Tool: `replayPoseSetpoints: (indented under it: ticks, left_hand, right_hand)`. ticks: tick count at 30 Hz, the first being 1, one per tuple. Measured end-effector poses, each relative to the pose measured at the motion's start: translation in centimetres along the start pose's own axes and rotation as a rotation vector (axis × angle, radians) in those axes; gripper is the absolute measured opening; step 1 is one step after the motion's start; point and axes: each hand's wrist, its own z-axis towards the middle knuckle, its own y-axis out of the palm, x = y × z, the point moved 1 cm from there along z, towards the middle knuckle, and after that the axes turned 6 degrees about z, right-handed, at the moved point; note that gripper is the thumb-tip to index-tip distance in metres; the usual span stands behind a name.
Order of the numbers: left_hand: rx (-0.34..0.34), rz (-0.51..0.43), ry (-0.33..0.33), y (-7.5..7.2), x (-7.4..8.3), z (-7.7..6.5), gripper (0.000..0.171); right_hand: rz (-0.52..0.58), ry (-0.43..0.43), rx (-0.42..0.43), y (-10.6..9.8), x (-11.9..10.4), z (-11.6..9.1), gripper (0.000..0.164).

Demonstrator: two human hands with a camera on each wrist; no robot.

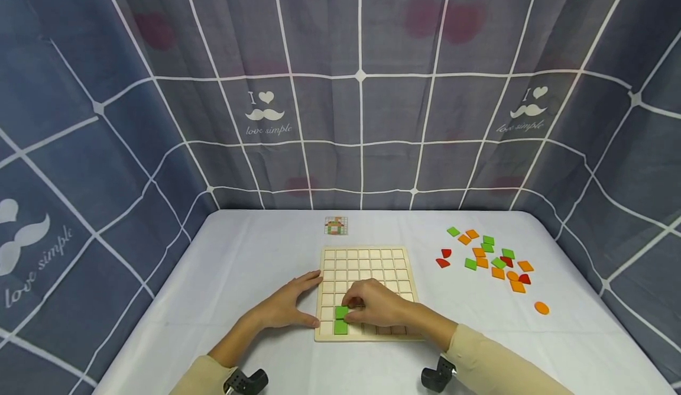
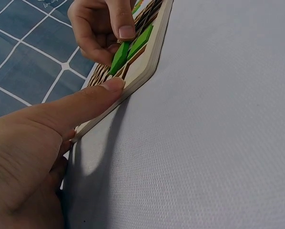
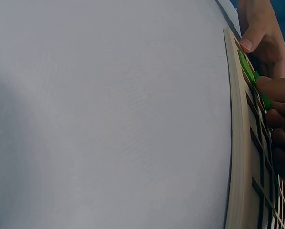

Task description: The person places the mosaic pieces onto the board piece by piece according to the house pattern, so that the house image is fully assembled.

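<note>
One green tile (image 1: 341,313), tilted and partly hidden, is pinched in the right hand (image 1: 376,302) at the near left of the board (image 1: 366,265), just beyond a second tile (image 1: 340,327). That hand covers part of the board; the left hand (image 1: 283,304), spread, touches its left edge. The card (image 1: 336,225) is hard to make out

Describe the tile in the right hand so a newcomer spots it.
On the white table, find the wooden grid board. At its lower left in the head view lies a green square. The tile is its green twin just above, the one the right hand pinches.
</note>
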Motion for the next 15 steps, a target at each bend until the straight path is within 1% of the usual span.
replayPoseSetpoints:
  ticks: [8, 15]
  left_hand:
    - [0.0, 0.006, -0.002, -0.02, -0.11, 0.0, 0.1]
    - [0.0, 0.012, -0.007, -0.07, -0.14, 0.02, 0.1]
  right_hand:
    - [-0.009, -0.018, 0.007, 0.13, -0.14, 0.26, 0.018]
    - [-0.015, -0.001, -0.002, 0.11, -0.14, 0.26, 0.018]
